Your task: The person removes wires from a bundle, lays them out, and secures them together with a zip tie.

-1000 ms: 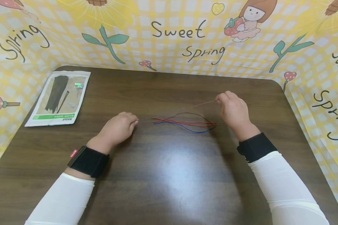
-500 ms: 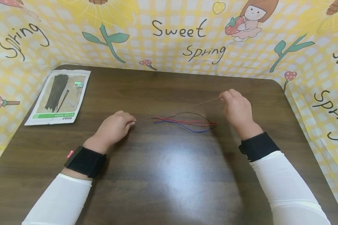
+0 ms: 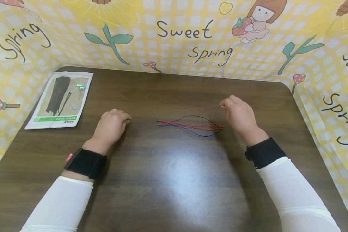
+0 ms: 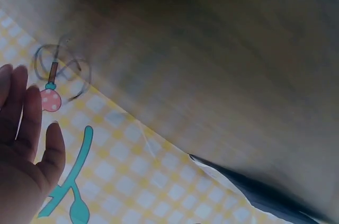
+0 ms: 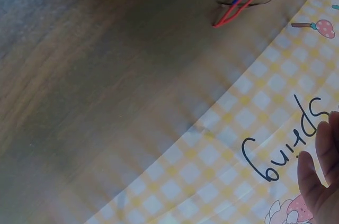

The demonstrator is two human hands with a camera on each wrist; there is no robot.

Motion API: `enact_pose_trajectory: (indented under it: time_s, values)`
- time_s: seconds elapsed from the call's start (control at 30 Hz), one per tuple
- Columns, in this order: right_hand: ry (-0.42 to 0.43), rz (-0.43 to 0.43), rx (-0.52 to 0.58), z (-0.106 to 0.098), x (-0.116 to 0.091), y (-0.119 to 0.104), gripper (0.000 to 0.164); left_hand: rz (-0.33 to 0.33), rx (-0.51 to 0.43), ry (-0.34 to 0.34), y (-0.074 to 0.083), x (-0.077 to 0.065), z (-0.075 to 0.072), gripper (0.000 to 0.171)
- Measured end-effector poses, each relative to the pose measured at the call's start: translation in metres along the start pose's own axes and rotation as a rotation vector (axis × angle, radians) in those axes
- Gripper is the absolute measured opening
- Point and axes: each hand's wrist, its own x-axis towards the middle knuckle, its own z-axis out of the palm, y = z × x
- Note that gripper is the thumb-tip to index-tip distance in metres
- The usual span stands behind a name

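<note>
In the head view, several thin wires, red ones (image 3: 191,125) with a blue one (image 3: 201,135) and a dark one (image 3: 194,116), lie loosely bundled on the table's middle. My right hand (image 3: 239,117) is raised just beyond the bundle's right end. Its fingertips pinch a fine thin wire (image 3: 214,106) that points left; its far end fades from sight. My left hand (image 3: 110,127) is to the left of the bundle, apart from it. Loosely bent fingers (image 4: 32,113) with nothing between them show in the left wrist view.
A white packet (image 3: 61,100) with a picture of dark zip ties lies at the table's back left. A yellow checked cloth (image 3: 174,64) stands behind the brown table (image 3: 174,180) and along its sides.
My left hand has drawn back to the left, away from the bundle. The right hand moved slightly right, then back left with the thin wire. The bundle has stayed put.
</note>
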Motion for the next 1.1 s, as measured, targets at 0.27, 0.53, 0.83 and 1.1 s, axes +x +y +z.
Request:
enact_pose_trajectory:
  time_s: [0.27,0.53,0.83,1.1]
  values:
    - [0.015,-0.020,-0.020,-0.001,-0.004,0.004,0.004,0.080,-0.050,0.038,0.000,0.000,-0.003,0.007]
    - [0.036,-0.022,-0.036,-0.003,-0.013,0.016,0.003,0.101,-0.067,0.071,0.011,0.003,-0.008,0.007]
    - [0.074,-0.092,-0.091,-0.007,-0.027,0.032,0.004,-0.073,-0.186,-0.007,0.025,0.017,-0.004,0.008]
    - [0.083,-0.104,-0.088,-0.013,-0.042,0.038,0.005,-0.217,-0.267,-0.051,0.035,0.027,-0.006,0.014]
